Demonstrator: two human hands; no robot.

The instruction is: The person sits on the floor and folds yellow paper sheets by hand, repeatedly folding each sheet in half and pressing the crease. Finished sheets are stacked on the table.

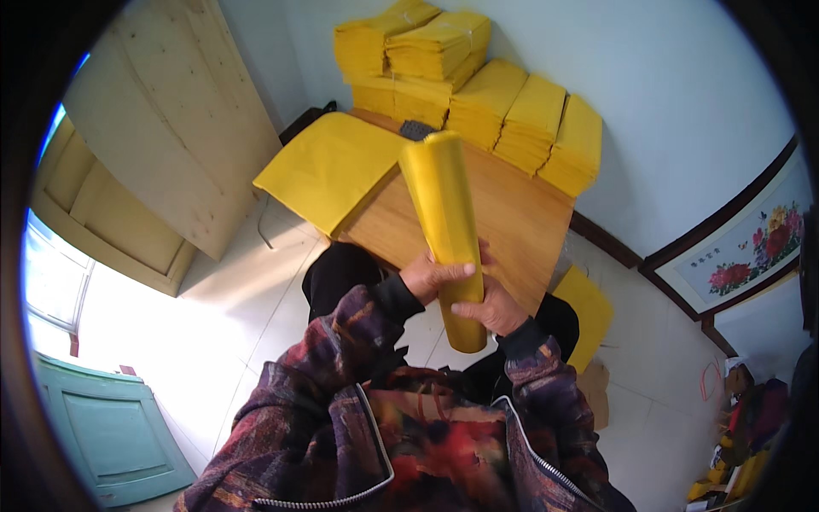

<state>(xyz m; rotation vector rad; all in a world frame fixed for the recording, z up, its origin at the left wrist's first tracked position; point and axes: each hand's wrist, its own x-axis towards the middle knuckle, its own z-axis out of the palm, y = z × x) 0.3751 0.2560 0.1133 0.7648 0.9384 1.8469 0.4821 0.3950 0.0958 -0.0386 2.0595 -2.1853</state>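
Between my two hands is a thick roll of yellow paper (444,196), held above my lap and the near edge of the wooden table (495,192). Its far end reaches out over the tabletop. My left hand (431,275) wraps it from the left with the thumb on top. Lower down, my right hand (495,309) grips it from the right, thumb across the front. Some fingers of both hands are hidden behind the roll. A flat stack of yellow sheets (333,166) lies at the table's left, overhanging the edge.
Tied bundles of yellow paper (490,98) are piled along the table's back by the wall. A small dark object (416,130) sits before them. More yellow sheets (589,311) are low at the right. Wooden boards (171,111) lean at left; a framed flower picture (742,239) stands right.
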